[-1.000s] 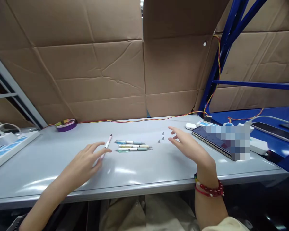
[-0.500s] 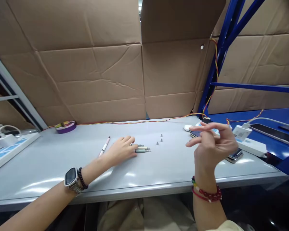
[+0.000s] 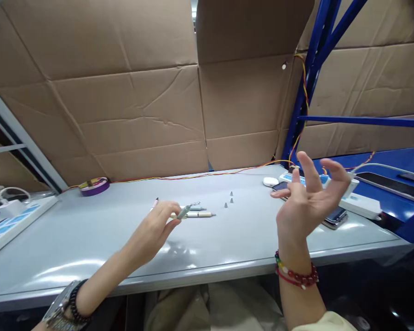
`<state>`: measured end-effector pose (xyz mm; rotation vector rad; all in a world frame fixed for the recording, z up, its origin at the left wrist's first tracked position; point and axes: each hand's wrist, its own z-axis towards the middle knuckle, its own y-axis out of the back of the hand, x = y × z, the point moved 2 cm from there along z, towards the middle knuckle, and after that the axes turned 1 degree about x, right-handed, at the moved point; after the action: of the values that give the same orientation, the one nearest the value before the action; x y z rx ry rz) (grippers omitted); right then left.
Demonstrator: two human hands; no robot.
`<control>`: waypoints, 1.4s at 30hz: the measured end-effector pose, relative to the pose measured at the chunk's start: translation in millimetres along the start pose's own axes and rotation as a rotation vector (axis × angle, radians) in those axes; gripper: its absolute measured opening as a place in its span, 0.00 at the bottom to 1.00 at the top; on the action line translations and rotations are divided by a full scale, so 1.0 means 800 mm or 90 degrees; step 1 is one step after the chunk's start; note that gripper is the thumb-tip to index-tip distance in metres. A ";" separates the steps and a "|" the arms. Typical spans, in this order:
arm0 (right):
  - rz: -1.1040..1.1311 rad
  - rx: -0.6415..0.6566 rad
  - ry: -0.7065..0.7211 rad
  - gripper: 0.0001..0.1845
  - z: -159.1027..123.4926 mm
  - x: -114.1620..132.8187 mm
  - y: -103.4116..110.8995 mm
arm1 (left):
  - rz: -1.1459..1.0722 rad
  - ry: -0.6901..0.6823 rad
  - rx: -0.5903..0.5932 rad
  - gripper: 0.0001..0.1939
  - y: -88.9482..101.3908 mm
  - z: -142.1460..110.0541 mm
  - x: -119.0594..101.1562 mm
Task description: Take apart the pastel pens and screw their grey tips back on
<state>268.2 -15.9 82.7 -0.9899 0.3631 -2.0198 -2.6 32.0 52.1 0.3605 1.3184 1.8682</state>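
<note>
- Clock directions are read from the cream-coloured pen, which lies on the smooth pale grey surface, with 12 toward the brown cardboard wall.
- Between 8 and 9 o'clock, the left hand has thumb and fingertips clamped on a pale green pen with a clear clip, tilted with its clip end toward 1 o'clock.
- The light blue pen lies just beside the cream-coloured pen, at 12 o'clock; the left ends of both are hidden by the left hand and the pale green pen.
- A pink-and-white pen with a dark tip shows between 9 and 10 o'clock, mostly covered by the left hand.
- Three small grey cone-shaped tips stand apart from one another at 2 o'clock.
- The right hand is at 3 o'clock, raised above the surface, palm turned up, fingers apart and holding nothing.
- Partly hidden behind the right hand is a dark phone, at 3 o'clock; near it are a white rounded case, at 2 o'clock, and a white-and-blue power strip, at 3 o'clock.
- A purple-sided roll of tape lies near the cardboard at 10 o'clock.
- Another white-and-blue power strip sits far out at 9 o'clock.
</note>
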 end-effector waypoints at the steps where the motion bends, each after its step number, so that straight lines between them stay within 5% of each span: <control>1: 0.032 -0.042 0.010 0.13 0.000 -0.002 0.003 | -0.029 0.021 -0.007 0.09 -0.001 -0.006 -0.001; 4: 0.093 -0.145 0.026 0.14 0.002 -0.009 0.014 | -0.098 0.072 -0.030 0.10 -0.012 -0.021 0.002; 7: 0.110 -0.134 0.057 0.15 0.003 -0.011 0.018 | -0.155 0.098 -0.062 0.12 -0.021 -0.028 0.007; 15: 0.067 0.114 0.011 0.07 -0.015 -0.011 -0.007 | -0.260 0.091 -0.171 0.10 -0.028 -0.037 0.007; 19: -0.001 0.242 0.026 0.24 -0.036 -0.005 -0.014 | -0.229 0.056 -0.169 0.09 -0.030 -0.041 0.004; 23: 0.043 0.345 -0.002 0.26 -0.067 0.008 -0.018 | -0.184 0.030 -0.161 0.09 -0.031 -0.044 0.001; 28: 0.094 0.542 -0.050 0.12 -0.099 0.022 -0.034 | -0.136 0.002 -0.154 0.08 -0.030 -0.043 -0.005; 30: 0.119 0.600 -0.033 0.15 -0.107 0.026 -0.040 | -0.114 -0.013 -0.149 0.07 -0.029 -0.043 -0.007; 35: 0.118 0.625 0.049 0.11 -0.111 0.036 -0.043 | -0.074 -0.057 -0.147 0.07 -0.028 -0.044 -0.011; 42: 0.069 0.656 0.050 0.08 -0.105 0.040 -0.042 | -0.079 -0.066 -0.129 0.06 -0.027 -0.041 -0.014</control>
<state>175.4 -28.6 63.8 -0.2307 -0.5450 -1.7741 -6.8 5.1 21.3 0.2602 1.0482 1.8328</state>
